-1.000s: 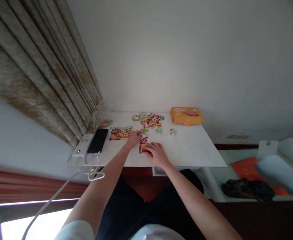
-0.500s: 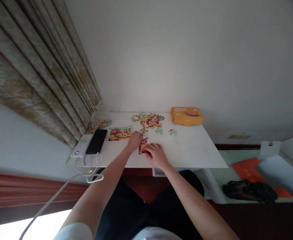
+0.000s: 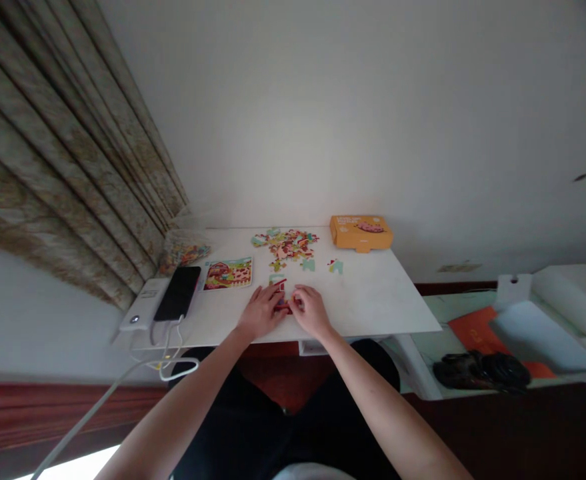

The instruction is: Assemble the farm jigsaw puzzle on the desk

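A small joined patch of red jigsaw puzzle pieces [image 3: 279, 285] lies near the front of the white table [image 3: 363, 300], partly hidden under my hands. My left hand [image 3: 259, 312] rests flat with its fingers out over the left side of the patch. At the right side, my right hand [image 3: 311, 311] is closed, its fingertips pinched on a puzzle piece mostly hidden by the fingers. Just behind the hands, a pale green piece [image 3: 277, 277] touches or nearly touches the patch. Farther back is a heap of loose puzzle pieces [image 3: 293, 245].
Left of the hands lies a farm picture card [image 3: 229, 273], then a black phone [image 3: 179, 293] with a white cable [image 3: 123, 377]. A clear bag of pieces [image 3: 185, 252] sits at the back left. An orange puzzle box [image 3: 361, 233] stands at the back right. Single pieces [image 3: 336, 267] lie before it.
My left hand has come back from the loose pieces to the red patch and spread over it. My right hand has curled its fingers at the patch's right side. The view has shifted slightly.
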`<state>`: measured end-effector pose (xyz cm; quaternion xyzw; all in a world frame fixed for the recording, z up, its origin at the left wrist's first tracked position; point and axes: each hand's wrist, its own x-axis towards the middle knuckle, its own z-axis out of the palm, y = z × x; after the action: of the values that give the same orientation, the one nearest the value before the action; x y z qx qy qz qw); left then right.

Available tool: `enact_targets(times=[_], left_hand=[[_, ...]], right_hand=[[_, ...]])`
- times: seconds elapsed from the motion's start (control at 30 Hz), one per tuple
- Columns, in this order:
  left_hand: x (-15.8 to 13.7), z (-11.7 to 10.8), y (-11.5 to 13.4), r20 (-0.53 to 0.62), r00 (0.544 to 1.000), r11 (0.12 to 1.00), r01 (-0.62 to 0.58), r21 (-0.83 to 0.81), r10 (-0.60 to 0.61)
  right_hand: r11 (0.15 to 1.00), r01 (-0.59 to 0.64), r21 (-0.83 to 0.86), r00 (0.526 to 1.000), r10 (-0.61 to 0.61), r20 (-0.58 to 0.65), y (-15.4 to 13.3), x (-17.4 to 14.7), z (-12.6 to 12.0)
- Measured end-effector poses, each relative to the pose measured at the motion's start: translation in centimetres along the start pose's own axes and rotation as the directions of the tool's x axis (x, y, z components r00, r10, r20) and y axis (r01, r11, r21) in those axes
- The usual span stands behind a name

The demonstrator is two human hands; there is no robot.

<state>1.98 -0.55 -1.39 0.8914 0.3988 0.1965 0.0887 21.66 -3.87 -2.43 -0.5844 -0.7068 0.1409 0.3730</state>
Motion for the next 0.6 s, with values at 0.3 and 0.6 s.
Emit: enact_targets(times=[0.3,0.6], left_hand=[[0.0,-0.2,0.5,0.011,1.0,1.0,0.004,0.02,-0.004],[-0.1,-0.1,0.5,-0.009,1.0,1.0,-0.001,0.024,0.001]], right_hand=[[0.843,-0.405,-0.354,0.914,0.363,-0.183,7.0,3.3,-5.0],[0.806,-0.379,-0.455,0.924,0.359,-0.134,8.9,5.9,-5.2]])
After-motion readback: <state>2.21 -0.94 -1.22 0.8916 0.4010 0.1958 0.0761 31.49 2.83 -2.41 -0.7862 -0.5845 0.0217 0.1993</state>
